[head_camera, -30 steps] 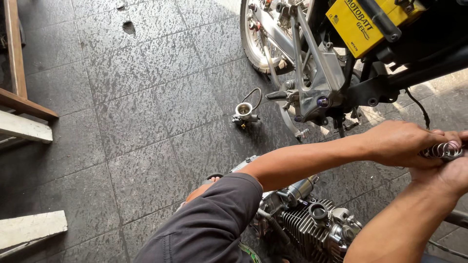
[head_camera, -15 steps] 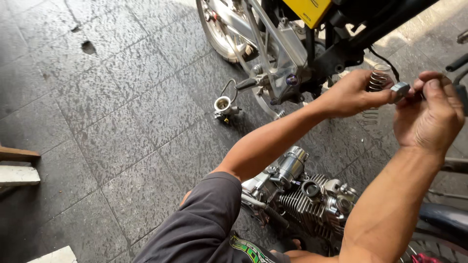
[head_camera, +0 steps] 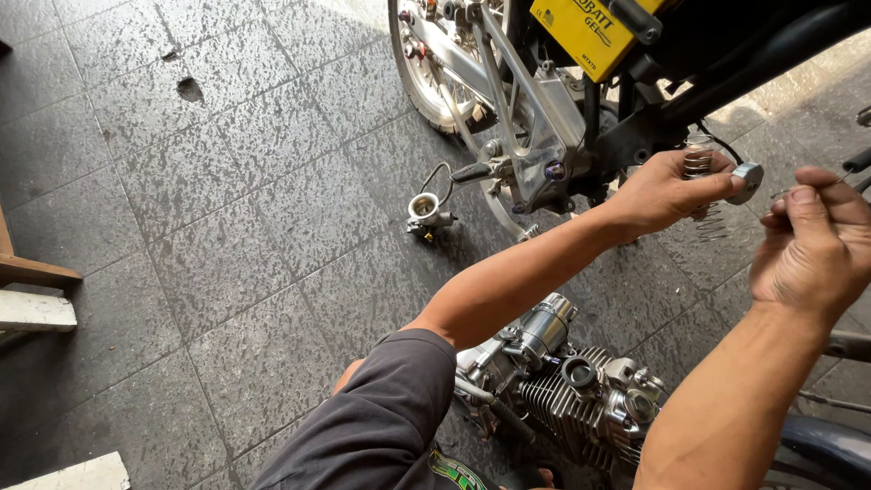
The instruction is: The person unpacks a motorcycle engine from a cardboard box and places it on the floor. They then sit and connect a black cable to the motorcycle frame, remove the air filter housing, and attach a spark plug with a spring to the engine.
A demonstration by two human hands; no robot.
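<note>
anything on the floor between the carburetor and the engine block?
Head view: only bare dark floor tile between the carburetor and the engine; the left forearm crosses above that stretch.

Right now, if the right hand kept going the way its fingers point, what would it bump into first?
Probably the small grey metal piece that the left hand holds with a coil spring. The right hand points its fingertips left at it, across a small gap. Depth is hard to judge.

Bright daylight from top, soft shadows, sharp focus
</note>
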